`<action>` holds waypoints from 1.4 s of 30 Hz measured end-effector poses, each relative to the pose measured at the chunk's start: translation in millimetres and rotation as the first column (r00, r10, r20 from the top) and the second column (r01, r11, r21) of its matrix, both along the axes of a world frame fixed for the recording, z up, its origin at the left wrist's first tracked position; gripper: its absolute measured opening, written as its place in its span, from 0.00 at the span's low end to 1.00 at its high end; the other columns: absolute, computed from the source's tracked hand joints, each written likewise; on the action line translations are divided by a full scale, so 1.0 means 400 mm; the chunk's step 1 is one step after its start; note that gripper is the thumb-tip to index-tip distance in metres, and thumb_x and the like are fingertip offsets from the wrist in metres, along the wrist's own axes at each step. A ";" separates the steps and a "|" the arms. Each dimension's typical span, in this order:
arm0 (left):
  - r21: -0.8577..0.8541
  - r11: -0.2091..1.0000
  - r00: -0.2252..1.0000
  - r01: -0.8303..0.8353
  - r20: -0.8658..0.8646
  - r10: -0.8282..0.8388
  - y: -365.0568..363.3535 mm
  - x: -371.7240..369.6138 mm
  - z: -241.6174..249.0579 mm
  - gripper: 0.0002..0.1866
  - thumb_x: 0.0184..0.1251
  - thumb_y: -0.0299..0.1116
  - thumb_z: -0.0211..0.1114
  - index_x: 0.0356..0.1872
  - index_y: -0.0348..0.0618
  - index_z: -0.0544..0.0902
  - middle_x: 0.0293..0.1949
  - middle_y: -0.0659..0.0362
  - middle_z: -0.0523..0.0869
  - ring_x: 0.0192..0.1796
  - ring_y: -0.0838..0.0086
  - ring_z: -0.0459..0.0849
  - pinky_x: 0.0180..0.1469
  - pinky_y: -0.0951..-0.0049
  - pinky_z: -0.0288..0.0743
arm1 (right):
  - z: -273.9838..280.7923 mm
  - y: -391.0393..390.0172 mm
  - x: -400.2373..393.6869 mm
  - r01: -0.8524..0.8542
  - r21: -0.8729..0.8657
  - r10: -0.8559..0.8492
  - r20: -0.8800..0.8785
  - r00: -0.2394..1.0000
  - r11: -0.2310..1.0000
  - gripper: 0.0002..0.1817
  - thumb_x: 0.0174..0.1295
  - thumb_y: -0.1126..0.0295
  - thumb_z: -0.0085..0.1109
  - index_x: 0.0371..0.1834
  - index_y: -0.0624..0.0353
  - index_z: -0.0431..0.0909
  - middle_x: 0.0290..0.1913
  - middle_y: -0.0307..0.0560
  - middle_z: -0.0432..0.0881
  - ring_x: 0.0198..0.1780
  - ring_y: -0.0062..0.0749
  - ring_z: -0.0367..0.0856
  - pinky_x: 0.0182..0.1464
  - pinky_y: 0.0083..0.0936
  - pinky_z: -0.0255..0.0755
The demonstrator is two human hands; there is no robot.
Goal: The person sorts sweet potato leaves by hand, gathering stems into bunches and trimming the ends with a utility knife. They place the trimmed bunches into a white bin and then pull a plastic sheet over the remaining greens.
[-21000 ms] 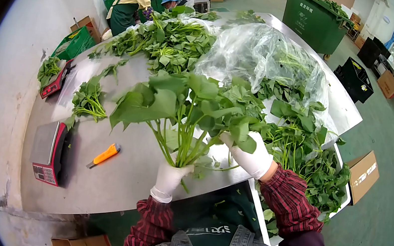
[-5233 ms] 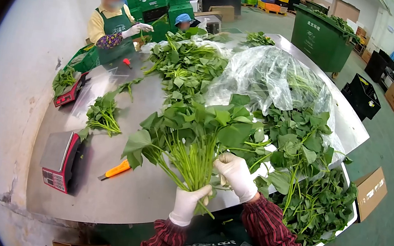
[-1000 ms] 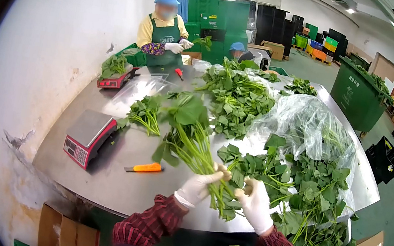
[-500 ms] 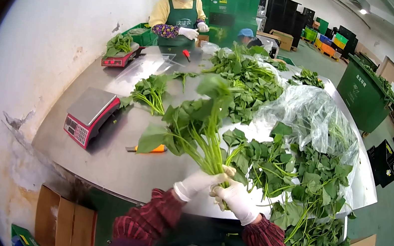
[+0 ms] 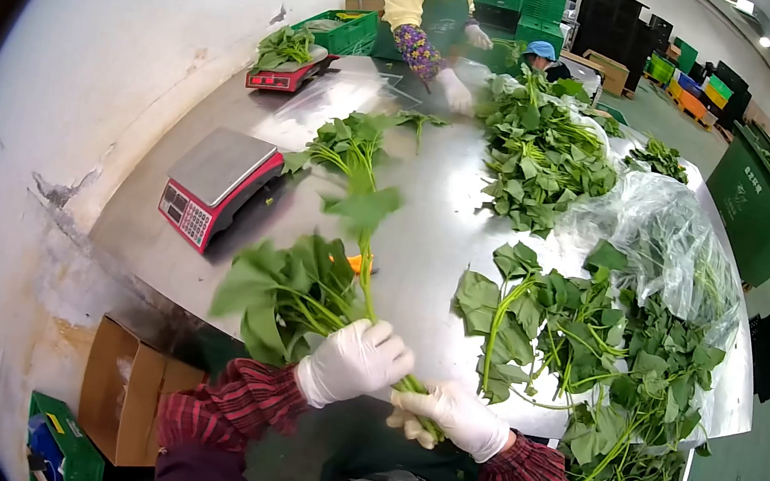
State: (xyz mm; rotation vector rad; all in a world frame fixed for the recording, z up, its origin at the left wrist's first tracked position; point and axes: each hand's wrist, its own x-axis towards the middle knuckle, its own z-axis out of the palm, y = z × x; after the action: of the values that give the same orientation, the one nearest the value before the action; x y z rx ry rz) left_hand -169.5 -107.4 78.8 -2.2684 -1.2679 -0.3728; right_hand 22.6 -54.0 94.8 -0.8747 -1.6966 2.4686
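Observation:
A bunch of leafy green stems (image 5: pixel 283 300) slants across in front of me, its leaves toward the left. My left hand (image 5: pixel 356 364), in a white glove, is closed around the upper stems. Lower down, my gloved right hand (image 5: pixel 454 418) grips the stem ends. One longer stem rises from the bunch to a blurred leaf (image 5: pixel 365 208). Behind the leaves an orange handle (image 5: pixel 358 263) shows only in part. To the right of my hands lies a heap of loose leafy stems (image 5: pixel 577 341) on the metal table (image 5: pixel 424 246).
A red-sided scale (image 5: pixel 227 174) stands at left; a farther red scale (image 5: pixel 280 80) holds greens. A small bunch (image 5: pixel 344 146) lies mid-table. Beyond are a large pile of greens (image 5: pixel 550 151), plastic film (image 5: pixel 665 241) and a co-worker (image 5: pixel 435 21) in a green apron.
The bunch has tipped from nearly upright to leaning left, and my left hand has moved left. The view has shifted. The co-worker now leans with one hand reaching down to the table.

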 end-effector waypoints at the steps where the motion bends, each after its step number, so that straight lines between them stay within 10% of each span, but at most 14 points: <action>1: -0.071 0.997 1.000 -0.006 -0.010 0.006 -0.003 -0.020 -0.006 0.09 0.46 0.34 0.60 0.31 0.50 0.77 0.25 0.64 0.73 0.32 0.70 0.77 0.29 0.72 0.70 | -0.005 0.001 -0.009 -0.028 0.000 0.028 -0.033 0.999 1.000 0.23 0.66 0.51 0.51 0.35 0.65 0.75 0.24 0.43 0.80 0.17 0.18 0.71 0.20 0.14 0.63; 2: -0.097 0.994 0.999 -0.041 0.016 0.043 -0.001 -0.045 -0.020 0.06 0.46 0.34 0.60 0.27 0.50 0.76 0.22 0.64 0.71 0.28 0.71 0.74 0.28 0.71 0.67 | -0.058 0.010 -0.022 0.068 0.164 -0.051 -0.108 0.993 0.984 0.26 0.67 0.48 0.48 0.35 0.66 0.76 0.24 0.48 0.80 0.17 0.23 0.72 0.22 0.19 0.67; 3: -0.193 0.968 0.982 -0.161 0.062 0.176 0.001 -0.075 -0.021 0.04 0.46 0.31 0.59 0.26 0.49 0.75 0.23 0.61 0.72 0.29 0.69 0.76 0.29 0.70 0.67 | -0.135 0.046 -0.039 0.127 0.751 -0.180 -0.011 0.984 0.648 0.26 0.67 0.48 0.48 0.35 0.66 0.76 0.23 0.52 0.81 0.19 0.32 0.76 0.24 0.26 0.70; 8: -0.221 0.797 0.822 -0.563 -0.055 0.566 0.057 -0.362 -0.123 0.06 0.50 0.25 0.56 0.30 0.48 0.78 0.27 0.59 0.80 0.37 0.65 0.79 0.50 0.52 0.61 | -0.228 0.101 -0.019 0.234 0.672 -0.451 0.166 0.877 0.703 0.20 0.65 0.55 0.53 0.32 0.64 0.79 0.20 0.44 0.79 0.22 0.24 0.78 0.28 0.25 0.72; 9: -0.260 0.797 0.832 -0.546 -0.053 0.553 0.083 -0.394 -0.130 0.07 0.49 0.25 0.59 0.32 0.47 0.78 0.33 0.58 0.81 0.42 0.64 0.79 0.57 0.47 0.58 | -0.241 0.092 -0.019 0.181 0.693 -0.395 0.162 0.904 0.698 0.22 0.63 0.51 0.53 0.31 0.63 0.77 0.22 0.52 0.81 0.28 0.44 0.83 0.35 0.36 0.75; 11: -0.118 0.919 0.924 -0.376 0.022 0.381 0.140 -0.446 -0.186 0.10 0.47 0.25 0.63 0.33 0.45 0.77 0.40 0.55 0.81 0.48 0.62 0.79 0.61 0.44 0.55 | -0.289 0.068 -0.033 -0.011 0.825 -0.306 0.222 0.926 0.565 0.18 0.63 0.56 0.53 0.39 0.63 0.77 0.27 0.56 0.81 0.33 0.47 0.82 0.38 0.38 0.74; 14: -0.544 0.805 0.921 -0.238 0.135 0.364 0.222 -0.478 -0.264 0.14 0.43 0.28 0.69 0.34 0.43 0.78 0.40 0.54 0.81 0.47 0.60 0.78 0.57 0.57 0.66 | -0.380 0.076 -0.041 0.049 0.995 -0.255 -0.024 0.967 0.091 0.17 0.61 0.65 0.50 0.48 0.67 0.69 0.31 0.54 0.78 0.35 0.46 0.80 0.35 0.37 0.74; 19: -0.404 0.898 0.972 -0.176 0.073 0.223 0.303 -0.329 -0.294 0.07 0.48 0.27 0.62 0.31 0.48 0.77 0.28 0.57 0.79 0.34 0.61 0.80 0.38 0.61 0.68 | -0.468 0.212 0.069 -0.161 0.978 -0.693 0.024 0.721 -0.134 0.10 0.61 0.67 0.48 0.39 0.63 0.71 0.22 0.48 0.77 0.24 0.40 0.80 0.26 0.33 0.74; 24: -0.390 0.920 0.993 0.045 0.116 0.001 0.298 -0.022 -0.290 0.04 0.53 0.27 0.54 0.29 0.50 0.76 0.25 0.58 0.77 0.29 0.62 0.78 0.33 0.61 0.66 | -0.413 0.334 0.261 -0.146 0.986 -0.829 0.149 0.539 0.082 0.07 0.62 0.68 0.44 0.35 0.58 0.71 0.28 0.52 0.81 0.30 0.46 0.82 0.31 0.40 0.74; 27: -0.436 0.898 0.995 0.065 0.099 -0.024 0.298 0.103 -0.308 0.06 0.50 0.26 0.57 0.31 0.48 0.75 0.27 0.59 0.76 0.33 0.64 0.78 0.36 0.63 0.67 | -0.449 0.392 0.363 -0.096 0.995 -0.873 0.051 0.485 0.004 0.06 0.58 0.69 0.48 0.30 0.60 0.73 0.29 0.54 0.80 0.34 0.49 0.80 0.35 0.41 0.73; 32: -0.337 0.935 0.984 0.110 0.169 -0.055 0.294 0.113 -0.264 0.05 0.54 0.27 0.55 0.31 0.49 0.75 0.28 0.60 0.77 0.34 0.65 0.79 0.37 0.64 0.67 | -0.360 0.379 0.358 -0.059 0.993 -0.847 -0.052 0.529 -0.098 0.08 0.57 0.67 0.54 0.28 0.60 0.74 0.27 0.54 0.79 0.32 0.49 0.80 0.34 0.39 0.72; 37: -0.244 0.970 0.965 -0.015 0.251 0.078 0.237 0.014 -0.122 0.09 0.46 0.23 0.57 0.30 0.47 0.73 0.28 0.58 0.75 0.35 0.63 0.75 0.41 0.65 0.64 | -0.401 0.419 0.361 -0.308 0.945 -0.856 0.248 0.454 0.110 0.10 0.57 0.65 0.55 0.23 0.59 0.77 0.26 0.54 0.81 0.30 0.49 0.82 0.33 0.37 0.75; 41: -0.078 0.980 0.901 -0.184 0.385 0.200 0.151 -0.067 -0.030 0.16 0.41 0.19 0.58 0.36 0.43 0.75 0.28 0.57 0.74 0.35 0.61 0.73 0.41 0.63 0.64 | -0.300 0.438 0.364 -0.042 0.970 -0.872 -0.194 0.450 -0.238 0.11 0.62 0.67 0.53 0.25 0.60 0.77 0.20 0.51 0.79 0.20 0.40 0.79 0.25 0.34 0.71; 42: -0.061 0.971 0.866 -0.231 0.441 0.234 0.128 -0.085 -0.030 0.17 0.41 0.19 0.58 0.37 0.43 0.76 0.28 0.56 0.74 0.35 0.60 0.73 0.40 0.63 0.64 | -0.242 0.422 0.359 0.337 0.936 -0.880 -0.244 0.408 -0.103 0.11 0.63 0.66 0.54 0.28 0.62 0.78 0.19 0.48 0.77 0.18 0.33 0.75 0.23 0.30 0.69</action>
State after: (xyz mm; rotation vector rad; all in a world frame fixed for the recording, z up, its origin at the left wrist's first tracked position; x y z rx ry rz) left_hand -203.7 -56.0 66.8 -2.0653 -1.7501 -0.8357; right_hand 166.3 114.7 -1.8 -1.5702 -1.6279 0.2915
